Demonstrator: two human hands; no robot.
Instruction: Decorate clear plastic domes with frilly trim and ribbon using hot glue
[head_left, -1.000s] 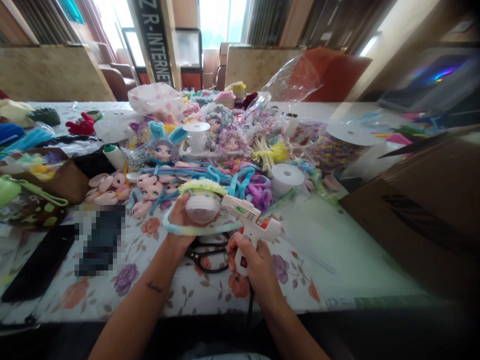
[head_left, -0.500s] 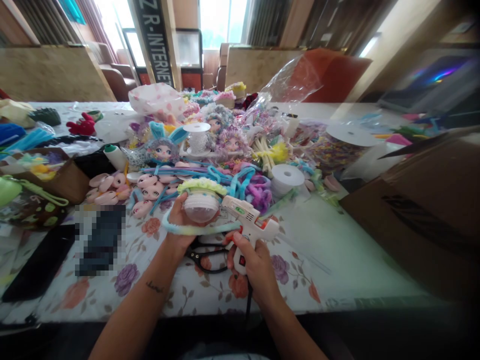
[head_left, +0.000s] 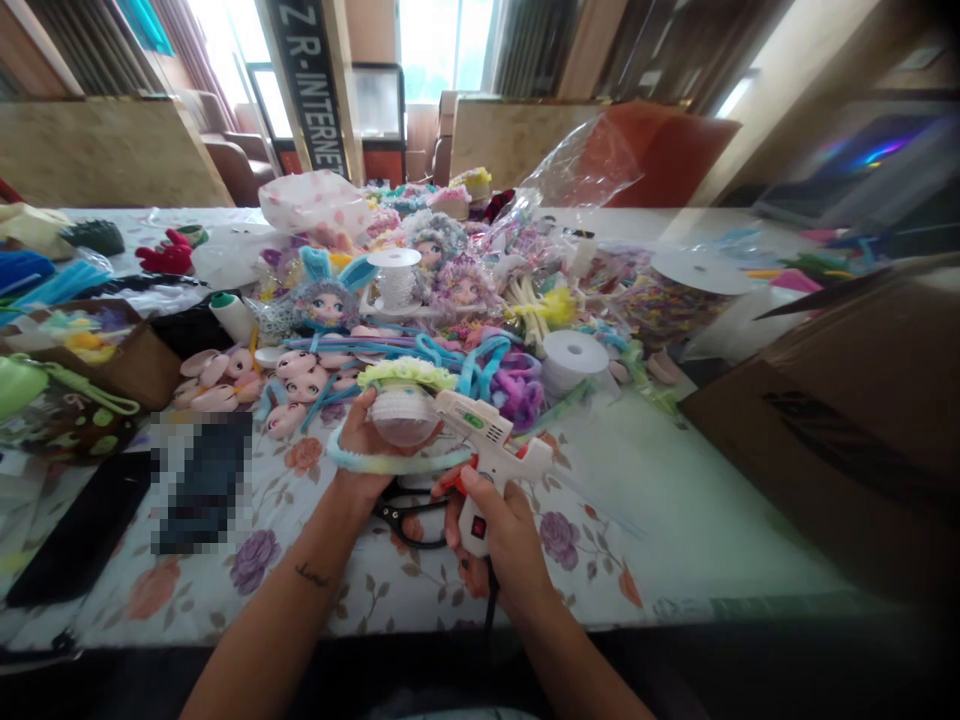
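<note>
My left hand [head_left: 361, 448] is closed around a clear plastic dome [head_left: 405, 418] with rows of white beaded trim and a pale yellow-green ruffle [head_left: 409, 373] along its top. A fuzzy blue-and-yellow strip [head_left: 405, 461] loops from my left wrist across toward the right. In my right hand [head_left: 499, 515] is a white glue gun [head_left: 487, 445], gripped by its handle with fingers at the orange trigger. Its front end is close against the dome's right side; the nozzle tip is hard to make out. Black-handled scissors [head_left: 412, 525] lie beneath my hands, partly hidden.
Behind my hands are doll faces [head_left: 300, 385], fuzzy purple stems [head_left: 517, 388], a white spool [head_left: 575, 355] and decorated doll heads [head_left: 328, 300]. A cardboard box [head_left: 817, 420] stands at right. A black flat object [head_left: 82, 530] lies at left on the floral tablecloth [head_left: 300, 510].
The glue gun and my right hand have shifted slightly left, bringing the gun's front closer to the dome. My left hand and the dome stay nearly in place.
</note>
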